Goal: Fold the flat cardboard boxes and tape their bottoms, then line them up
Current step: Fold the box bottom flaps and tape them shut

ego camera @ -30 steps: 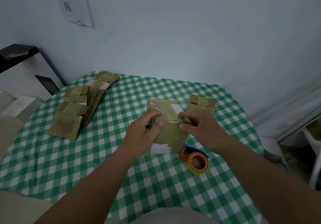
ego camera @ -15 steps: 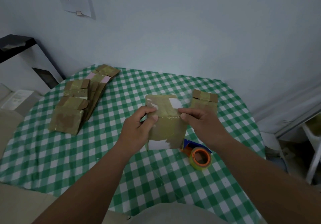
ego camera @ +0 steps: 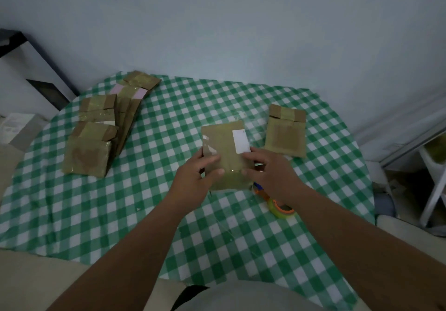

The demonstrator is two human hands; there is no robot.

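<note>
Both hands hold one flat cardboard box [ego camera: 224, 151] above the tape roll [ego camera: 281, 210].
Left hand [ego camera: 193, 180] and right hand [ego camera: 272, 173] pinch its near end; its long axis runs away from them.

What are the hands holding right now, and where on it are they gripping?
Both hands hold one flat cardboard box above the table. The left hand pinches its left edge and the right hand its right edge, both about midway down.

Single head view, looking forward and down over checked table [ego camera: 144, 202], close above hands, wall behind.
</note>
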